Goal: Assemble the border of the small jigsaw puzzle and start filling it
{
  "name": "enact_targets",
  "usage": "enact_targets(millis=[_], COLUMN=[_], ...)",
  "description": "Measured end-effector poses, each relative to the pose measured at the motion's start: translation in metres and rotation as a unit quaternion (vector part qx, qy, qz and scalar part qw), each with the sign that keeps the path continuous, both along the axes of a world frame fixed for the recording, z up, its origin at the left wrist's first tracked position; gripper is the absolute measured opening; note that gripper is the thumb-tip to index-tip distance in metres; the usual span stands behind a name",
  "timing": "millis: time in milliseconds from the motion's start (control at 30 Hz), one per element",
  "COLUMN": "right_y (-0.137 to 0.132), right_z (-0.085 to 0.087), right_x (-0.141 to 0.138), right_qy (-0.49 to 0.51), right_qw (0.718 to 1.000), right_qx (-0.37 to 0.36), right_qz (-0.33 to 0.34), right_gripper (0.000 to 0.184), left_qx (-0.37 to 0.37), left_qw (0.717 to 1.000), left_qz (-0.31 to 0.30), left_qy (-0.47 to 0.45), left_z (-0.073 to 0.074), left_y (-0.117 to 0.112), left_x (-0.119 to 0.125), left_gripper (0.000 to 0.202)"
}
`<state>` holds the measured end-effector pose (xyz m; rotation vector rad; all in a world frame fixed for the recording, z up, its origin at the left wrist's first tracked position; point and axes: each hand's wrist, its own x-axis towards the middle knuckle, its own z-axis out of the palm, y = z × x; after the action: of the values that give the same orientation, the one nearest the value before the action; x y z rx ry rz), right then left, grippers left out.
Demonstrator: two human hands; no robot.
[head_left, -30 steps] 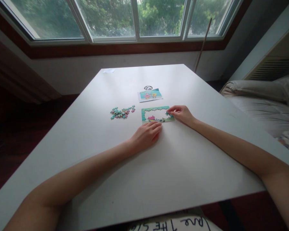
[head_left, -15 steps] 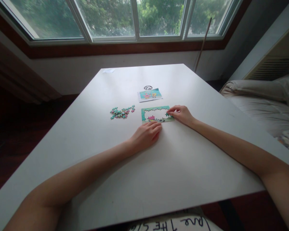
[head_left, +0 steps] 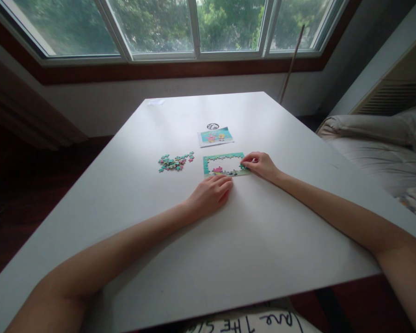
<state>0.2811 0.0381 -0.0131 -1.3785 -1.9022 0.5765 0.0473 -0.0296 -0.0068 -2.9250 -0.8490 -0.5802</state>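
Observation:
A jigsaw puzzle lies on the white table with a joined green border around a bare white middle. A pink part sits inside its lower left. My left hand rests palm down at the puzzle's near edge, fingers stretched forward and touching it, holding nothing. At the right border, my right hand pinches a small green puzzle piece, its fingertips partly covering it. To the left lies a heap of loose puzzle pieces, mostly green with some pink.
Behind the puzzle is a picture card with pink and yellow cartoon figures, and beyond it a small round item. A pale paper lies by the table's far left corner. A cushioned seat stands to the right.
My right fingertips have shifted very slightly to the right with the piece at the puzzle's right border. My left hand stays in place.

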Motion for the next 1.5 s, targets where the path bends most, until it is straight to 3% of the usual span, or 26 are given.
enact_targets(millis=[1033, 1500], right_y=[-0.0041, -0.0017], right_z=[0.0058, 0.0025], right_x=[-0.0021, 0.0002], right_qy=[0.005, -0.021], right_qw=[1.000, 1.000], right_qx=[-0.021, 0.012], right_qz=[0.004, 0.007], right_gripper=[0.016, 0.015], left_qx=[0.008, 0.008], left_qw=[1.000, 1.000], left_qz=[0.003, 0.003], left_qy=[0.003, 0.006], left_z=[0.0022, 0.0005], left_y=[-0.0009, -0.0006], left_x=[0.0012, 0.0005], left_gripper=[0.020, 0.021])
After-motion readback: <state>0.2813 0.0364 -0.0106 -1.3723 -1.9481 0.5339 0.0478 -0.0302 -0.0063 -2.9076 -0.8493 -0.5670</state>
